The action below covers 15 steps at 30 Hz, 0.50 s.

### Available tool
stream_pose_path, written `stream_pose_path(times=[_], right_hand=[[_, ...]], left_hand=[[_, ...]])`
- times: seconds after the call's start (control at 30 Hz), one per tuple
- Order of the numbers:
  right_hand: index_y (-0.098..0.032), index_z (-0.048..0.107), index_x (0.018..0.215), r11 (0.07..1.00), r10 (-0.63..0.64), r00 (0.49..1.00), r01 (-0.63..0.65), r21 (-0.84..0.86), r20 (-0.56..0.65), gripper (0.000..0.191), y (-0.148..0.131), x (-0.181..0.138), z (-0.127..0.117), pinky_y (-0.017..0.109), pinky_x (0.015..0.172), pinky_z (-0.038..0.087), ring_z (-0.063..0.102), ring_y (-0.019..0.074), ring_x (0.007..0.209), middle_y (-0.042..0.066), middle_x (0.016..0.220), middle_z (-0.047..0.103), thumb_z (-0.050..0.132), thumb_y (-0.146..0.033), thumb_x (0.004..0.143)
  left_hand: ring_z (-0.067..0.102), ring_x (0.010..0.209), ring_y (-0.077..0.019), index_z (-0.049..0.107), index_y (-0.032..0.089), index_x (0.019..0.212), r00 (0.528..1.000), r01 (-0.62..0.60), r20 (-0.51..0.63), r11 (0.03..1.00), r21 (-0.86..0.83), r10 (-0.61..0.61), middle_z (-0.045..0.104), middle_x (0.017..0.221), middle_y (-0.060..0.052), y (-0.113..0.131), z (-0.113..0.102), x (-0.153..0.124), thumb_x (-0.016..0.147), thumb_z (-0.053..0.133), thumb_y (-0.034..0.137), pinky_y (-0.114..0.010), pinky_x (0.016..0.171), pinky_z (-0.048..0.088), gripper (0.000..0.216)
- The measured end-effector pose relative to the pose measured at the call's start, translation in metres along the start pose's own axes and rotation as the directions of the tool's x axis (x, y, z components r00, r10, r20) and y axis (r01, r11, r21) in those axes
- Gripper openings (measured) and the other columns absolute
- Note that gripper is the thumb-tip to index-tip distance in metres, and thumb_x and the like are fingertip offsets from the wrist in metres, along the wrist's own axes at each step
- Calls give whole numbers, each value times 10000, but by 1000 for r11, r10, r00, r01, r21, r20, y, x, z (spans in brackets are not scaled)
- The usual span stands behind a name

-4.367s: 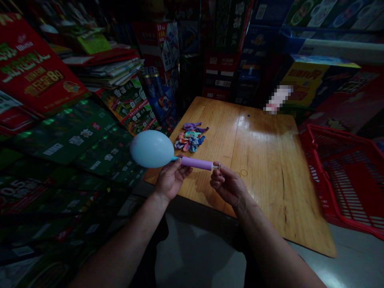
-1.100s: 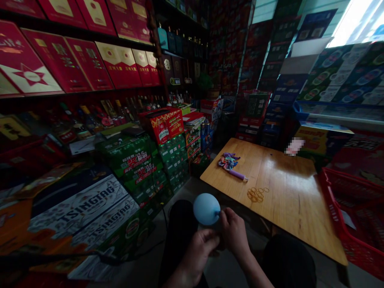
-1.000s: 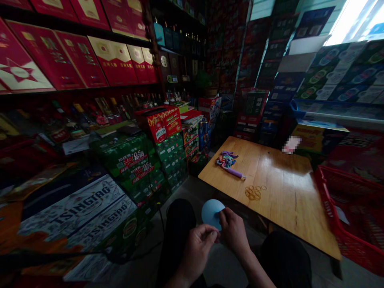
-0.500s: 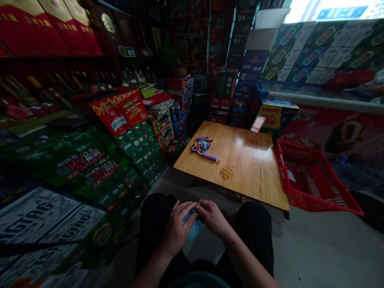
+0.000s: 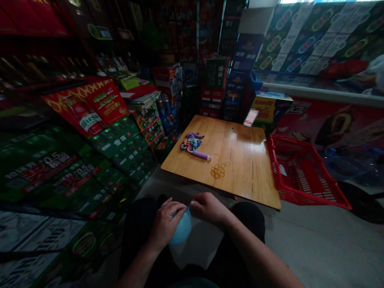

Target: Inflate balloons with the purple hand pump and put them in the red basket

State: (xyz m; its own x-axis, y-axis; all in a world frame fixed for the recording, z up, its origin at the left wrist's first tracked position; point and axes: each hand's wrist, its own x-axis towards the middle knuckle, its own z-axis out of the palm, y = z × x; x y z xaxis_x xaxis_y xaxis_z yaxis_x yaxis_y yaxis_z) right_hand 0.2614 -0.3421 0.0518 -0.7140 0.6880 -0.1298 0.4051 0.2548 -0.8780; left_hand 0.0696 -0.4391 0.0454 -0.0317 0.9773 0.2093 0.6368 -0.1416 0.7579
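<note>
A small inflated blue balloon (image 5: 182, 230) is between my knees. My left hand (image 5: 165, 221) is closed on its upper side, with thumb and fingers near the neck. The balloon's neck (image 5: 188, 208) points up past my left fingertips. Just to the right of it, my right hand (image 5: 208, 208) has its fingers curled together in a pinch; what they hold, if anything, is hidden. On the wooden table (image 5: 240, 160) ahead lie a purple balloon pump (image 5: 200, 155), a pile of limp coloured balloons (image 5: 192, 142) and several yellowish rubber bands (image 5: 218, 171).
A red shopping basket (image 5: 309, 172) stands against the table's right side. Stacked green beer cartons (image 5: 120, 148) line the left. A yellow and blue box (image 5: 267, 106) is behind the table's far right corner. A blurred pinkish thing (image 5: 251, 118) appears at the far table edge.
My hands have drawn slightly apart, and more of the blue balloon shows below my left hand. The whole view has shifted, with the table now a little further left.
</note>
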Motion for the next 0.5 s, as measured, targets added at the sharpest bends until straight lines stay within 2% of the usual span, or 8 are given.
stream_pose_path(times=[0.07, 0.1, 0.2, 0.27, 0.37, 0.5], right_hand=[[-174, 694, 824, 972, 117, 981, -145, -183, -156, 263, 23, 16, -36, 198, 557, 386, 589, 114, 624, 20, 727, 697, 521, -356, 901], [-188, 708, 825, 918, 177, 943, -261, -298, -280, 231, 36, 24, -57, 199, 589, 398, 608, 118, 651, 19, 738, 704, 548, -343, 883], [-142, 722, 912, 818, 242, 836, -448, -360, -492, 267, 77, 44, -118, 260, 689, 415, 648, 197, 816, 126, 887, 715, 489, -270, 894], [-126, 723, 971, 762, 262, 778, -530, -373, -571, 295, 100, 53, -146, 289, 739, 414, 644, 240, 910, 176, 985, 698, 475, -266, 893], [-133, 733, 934, 710, 283, 743, -587, -388, -607, 250, 124, 62, -161, 289, 781, 410, 637, 250, 950, 180, 1031, 678, 522, -243, 858], [-114, 715, 913, 692, 314, 726, -616, -376, -612, 214, 137, 71, -156, 289, 808, 404, 630, 247, 964, 192, 1036, 654, 523, -180, 845]], left_hand=[[668, 940, -184, 725, 276, 908, 996, 90, -9, 995, -33, -91, 734, 919, 13, -4, 1, 6, 883, 585, 339, -406, 1082, 360, 155], [667, 954, -191, 727, 272, 904, 991, 132, -10, 990, -52, -133, 736, 919, 11, -6, 1, 9, 880, 586, 359, -396, 1073, 369, 167], [667, 963, -202, 730, 261, 898, 973, 231, 15, 966, -113, -230, 739, 914, 5, -10, 1, 15, 871, 586, 401, -363, 1036, 396, 203], [668, 957, -202, 730, 255, 895, 960, 279, 31, 948, -154, -278, 740, 910, 2, -10, 1, 18, 866, 588, 415, -332, 990, 423, 217], [673, 916, -198, 729, 241, 892, 942, 335, 52, 918, -210, -332, 737, 909, -8, -11, 2, 22, 862, 588, 431, -283, 870, 471, 238], [674, 892, -207, 729, 223, 900, 922, 386, 64, 885, -262, -383, 738, 913, -28, -17, 4, 24, 857, 588, 438, -274, 818, 486, 261]])
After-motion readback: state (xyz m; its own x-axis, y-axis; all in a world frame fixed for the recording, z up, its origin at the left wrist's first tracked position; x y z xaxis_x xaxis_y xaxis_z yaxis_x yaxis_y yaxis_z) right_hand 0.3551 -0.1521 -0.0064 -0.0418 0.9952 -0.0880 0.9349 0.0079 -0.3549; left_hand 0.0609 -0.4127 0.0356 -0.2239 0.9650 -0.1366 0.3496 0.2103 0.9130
